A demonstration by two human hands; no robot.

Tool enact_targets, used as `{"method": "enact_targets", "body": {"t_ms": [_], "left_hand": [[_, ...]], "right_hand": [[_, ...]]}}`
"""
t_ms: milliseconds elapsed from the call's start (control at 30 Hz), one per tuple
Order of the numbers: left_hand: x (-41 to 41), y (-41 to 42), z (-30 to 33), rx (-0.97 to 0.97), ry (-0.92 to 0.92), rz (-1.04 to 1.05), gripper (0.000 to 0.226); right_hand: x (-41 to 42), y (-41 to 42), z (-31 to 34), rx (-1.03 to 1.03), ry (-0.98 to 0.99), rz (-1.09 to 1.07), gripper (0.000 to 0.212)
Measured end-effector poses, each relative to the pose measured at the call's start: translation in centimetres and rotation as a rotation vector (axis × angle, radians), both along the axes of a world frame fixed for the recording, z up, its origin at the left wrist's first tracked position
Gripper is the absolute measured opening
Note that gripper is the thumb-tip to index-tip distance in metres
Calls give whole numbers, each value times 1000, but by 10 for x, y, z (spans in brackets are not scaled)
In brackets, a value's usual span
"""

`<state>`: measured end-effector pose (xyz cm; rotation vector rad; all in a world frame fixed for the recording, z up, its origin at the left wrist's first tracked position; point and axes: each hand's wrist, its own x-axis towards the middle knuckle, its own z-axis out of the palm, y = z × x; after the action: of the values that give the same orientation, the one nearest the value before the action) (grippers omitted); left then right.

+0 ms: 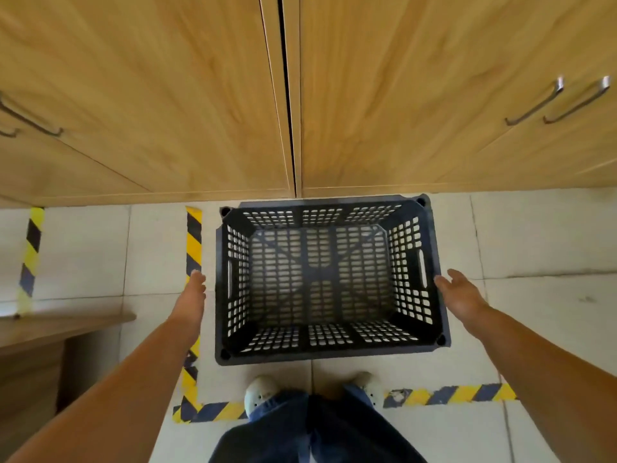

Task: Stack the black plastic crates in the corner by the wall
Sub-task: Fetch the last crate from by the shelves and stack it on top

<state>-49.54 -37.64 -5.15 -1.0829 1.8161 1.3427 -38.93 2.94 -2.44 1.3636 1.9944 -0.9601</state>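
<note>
Crate [329, 279], black plastic, perforated walls and base, one seen: sitting upright and empty on the tiled floor [534, 235], directly at my twelve o'clock, its far rim lying close against the foot of the wooden cabinets [167, 95]. I cannot tell whether a second crate is nested beneath it.

Left hand [193, 289]: hovering at the crate's nine o'clock side, fingers straight and relaxed, holding nothing, just beside the wall and not touching it.

Right hand [459, 292]: hovering at the three o'clock side, palm turned inward, fingers loosely spread, holding nothing, very near the rim; contact I cannot confirm.

Hazard tape [193, 242], yellow and black: running along the floor at nine o'clock and turning under my shoes [262, 392] at six o'clock.

Risks, as I am judging them:
- Slots in each side wall are the handles; if I am gripping the bare rim instead, the smooth plastic could be slipping out of my fingers.
- Uneven grip between my two sides could be tilting the crate and knocking its far edge against the cabinet doors.
- My toes are standing close at six o'clock; a dropped crate could be landing on them.
</note>
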Motion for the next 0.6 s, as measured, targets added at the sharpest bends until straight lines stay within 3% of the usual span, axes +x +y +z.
{"method": "enact_targets", "body": {"t_ms": [167,300,400,600], "left_hand": [[-4,-7,-17,162,14,105,62],[-7,-9,-26,284,-5,172,69],[-7,-8,-22,302,-4,186,71],[3,-7,5,305,-70,221,77]], "right_hand": [[-14,-1,-35,-14,81,-211,59],[-19,-3,-42,-141,148,-473,60],[-15,0,-34,-205,189,-530,58],[3,2,10,-265,173,-613,76]]}}
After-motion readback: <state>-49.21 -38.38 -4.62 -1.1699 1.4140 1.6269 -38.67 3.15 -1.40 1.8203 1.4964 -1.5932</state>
